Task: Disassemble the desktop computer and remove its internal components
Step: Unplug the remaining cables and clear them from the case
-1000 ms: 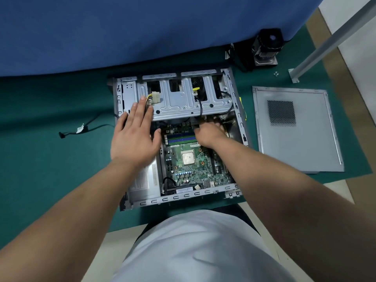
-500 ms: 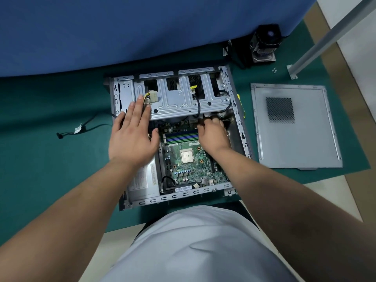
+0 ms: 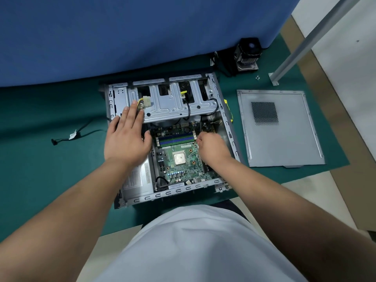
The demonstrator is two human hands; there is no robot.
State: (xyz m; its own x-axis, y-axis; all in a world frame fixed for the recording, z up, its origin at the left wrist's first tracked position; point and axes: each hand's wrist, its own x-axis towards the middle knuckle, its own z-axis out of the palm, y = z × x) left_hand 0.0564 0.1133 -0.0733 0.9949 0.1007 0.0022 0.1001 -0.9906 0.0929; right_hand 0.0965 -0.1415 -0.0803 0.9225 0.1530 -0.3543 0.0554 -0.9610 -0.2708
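Both hands — left hand (image 3: 127, 139), right hand (image 3: 212, 148) — inside open computer case (image 3: 224, 117).

1. Computer case (image 3: 227, 119): grey metal chassis, side open, lying flat on the green mat (image 3: 50, 180) before you, its near rim close to the mat's near edge.
2. Drive cage (image 3: 173, 106): silver stamped bracket spanning the case's far half, with a white connector (image 3: 147, 103) on yellow wires at its left.
3. Motherboard (image 3: 183, 167): green board seated flat in the case's near right part; bare square processor (image 3: 179, 157) at centre, blue memory slots (image 3: 176, 138) just beyond it.
4. Power supply (image 3: 138, 178): grey box with a label, near left corner of the case.
5. Side panel (image 3: 284, 143): grey sheet with a perforated vent, flat on the mat, right of the case.
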